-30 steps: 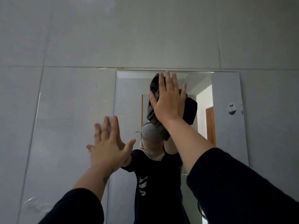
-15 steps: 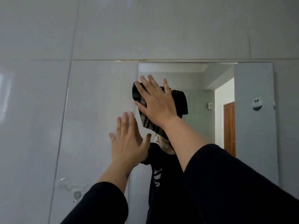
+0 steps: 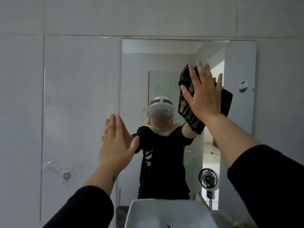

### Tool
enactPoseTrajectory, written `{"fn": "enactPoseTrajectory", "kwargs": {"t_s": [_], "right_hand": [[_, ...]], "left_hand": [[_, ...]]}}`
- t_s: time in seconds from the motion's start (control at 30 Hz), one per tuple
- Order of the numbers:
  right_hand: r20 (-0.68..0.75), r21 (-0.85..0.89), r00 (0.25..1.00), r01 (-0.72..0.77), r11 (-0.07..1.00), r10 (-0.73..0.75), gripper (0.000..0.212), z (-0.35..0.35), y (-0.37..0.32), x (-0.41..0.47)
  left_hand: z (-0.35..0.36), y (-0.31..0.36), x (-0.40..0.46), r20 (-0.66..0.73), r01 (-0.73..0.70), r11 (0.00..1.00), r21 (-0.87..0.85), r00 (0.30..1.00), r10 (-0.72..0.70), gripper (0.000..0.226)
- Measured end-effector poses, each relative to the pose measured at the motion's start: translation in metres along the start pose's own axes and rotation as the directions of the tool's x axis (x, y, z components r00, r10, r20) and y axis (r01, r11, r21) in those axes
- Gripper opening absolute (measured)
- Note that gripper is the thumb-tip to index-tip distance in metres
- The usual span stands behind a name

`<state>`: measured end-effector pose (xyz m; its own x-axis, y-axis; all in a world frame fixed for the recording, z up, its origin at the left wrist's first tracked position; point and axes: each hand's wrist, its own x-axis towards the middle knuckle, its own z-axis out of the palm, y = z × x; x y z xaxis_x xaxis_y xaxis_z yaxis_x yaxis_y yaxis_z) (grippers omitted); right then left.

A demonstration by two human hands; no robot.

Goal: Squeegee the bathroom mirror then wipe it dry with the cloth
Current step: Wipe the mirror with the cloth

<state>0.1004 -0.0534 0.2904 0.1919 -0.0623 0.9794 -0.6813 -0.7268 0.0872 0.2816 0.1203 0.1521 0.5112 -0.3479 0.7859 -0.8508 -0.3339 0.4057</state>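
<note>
- Wiping dry looks like the step in hand; no squeegee shows.
- Left hand (image 3: 116, 142), flat and holding nothing, is at the left edge of the mirror (image 3: 164, 63), mid-frame.
- Right hand (image 3: 204, 94), fingers straight, presses the cloth (image 3: 185, 111) on the glass, upper right.
- Next: sweep the cloth over the unwiped glass with even pressure.

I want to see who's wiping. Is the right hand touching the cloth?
Touching. The head view shows the right hand spread flat on the striped cloth, pressing it to the mirror.
</note>
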Motion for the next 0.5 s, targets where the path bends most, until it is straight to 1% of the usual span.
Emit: {"fn": "enactPoseTrajectory", "kwargs": {"t_s": [0.17, 0.27, 0.43, 0.5], "right_hand": [[-0.039, -0.005, 0.983, -0.181, 0.983, 0.181, 0.063, -0.003, 0.06, -0.033], [-0.066, 0.02, 0.944, -0.322, 0.947, 0.322, 0.063, -0.003, 0.083, -0.057], [-0.085, 0.057, 0.868, -0.485, 0.873, 0.489, 0.064, 0.002, 0.086, -0.093], [-0.088, 0.054, 0.852, -0.513, 0.857, 0.516, 0.063, 0.004, 0.072, -0.098]], "left_hand": [[0.001, 0.0, -0.002, -0.017, 0.004, 1.0, -0.026, 1.0, -0.005, 0.093], [0.002, -0.001, -0.001, -0.014, 0.005, 1.0, -0.021, 1.0, -0.006, 0.093], [0.003, -0.002, -0.001, -0.005, 0.017, 1.0, 0.001, 1.0, -0.017, 0.094], [0.002, -0.001, -0.002, -0.003, 0.018, 1.0, 0.006, 1.0, -0.018, 0.093]]}}
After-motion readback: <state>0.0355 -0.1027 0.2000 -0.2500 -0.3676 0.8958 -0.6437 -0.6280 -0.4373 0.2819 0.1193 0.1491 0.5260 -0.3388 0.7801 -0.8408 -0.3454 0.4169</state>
